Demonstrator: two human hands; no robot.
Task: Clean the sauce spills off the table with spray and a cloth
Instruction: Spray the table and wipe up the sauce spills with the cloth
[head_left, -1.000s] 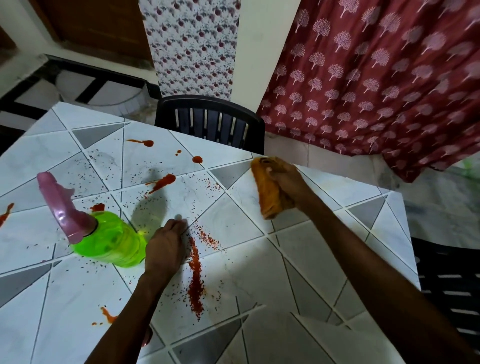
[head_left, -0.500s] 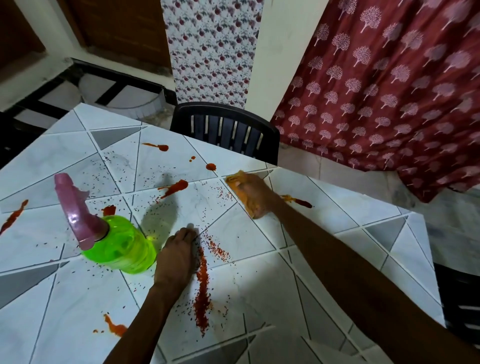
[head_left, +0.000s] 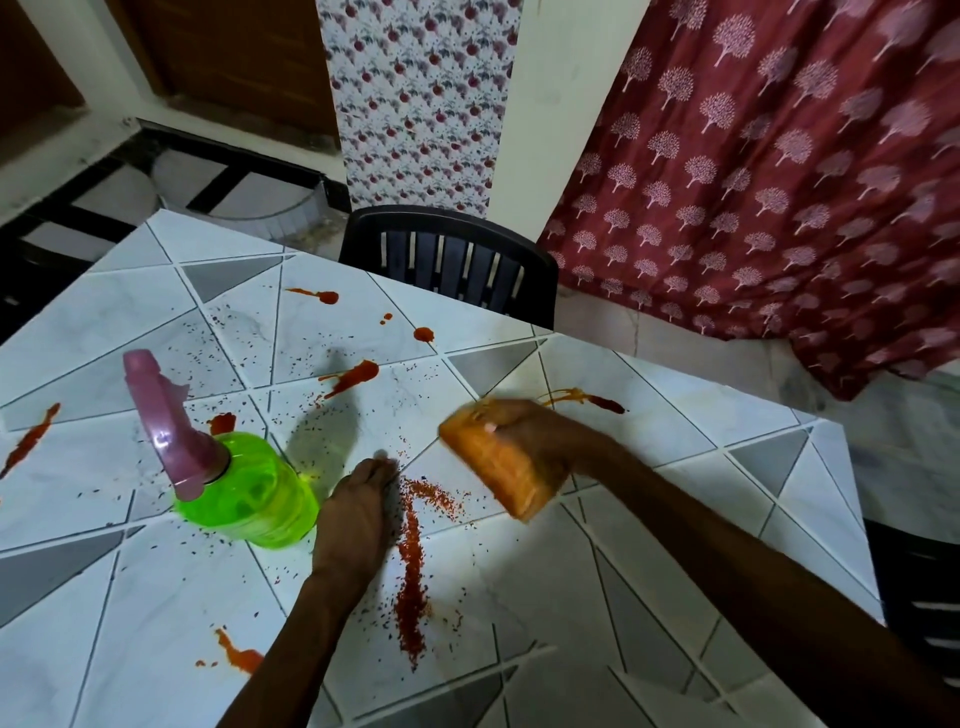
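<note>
My right hand (head_left: 540, 434) grips a folded orange cloth (head_left: 501, 470) and presses it on the white tiled table (head_left: 675, 415), just left of a smeared sauce streak (head_left: 592, 399). My left hand (head_left: 358, 504) rests flat on the table, fingers together, beside a long red sauce line (head_left: 413, 566). A green spray bottle (head_left: 249, 491) with a pink trigger head (head_left: 163, 415) stands just left of that hand. More sauce blots lie farther back (head_left: 356, 375) and at the left edge (head_left: 31, 439).
A black plastic chair (head_left: 452, 260) is pushed against the table's far edge, and another dark chair (head_left: 919, 587) stands at the right. A maroon printed curtain (head_left: 779, 171) hangs behind. Small dark red specks are scattered over the tiles.
My right hand has dragged the cloth from the far side toward me and leftward, uncovering a smeared streak behind it. The left hand and the bottle stayed put.
</note>
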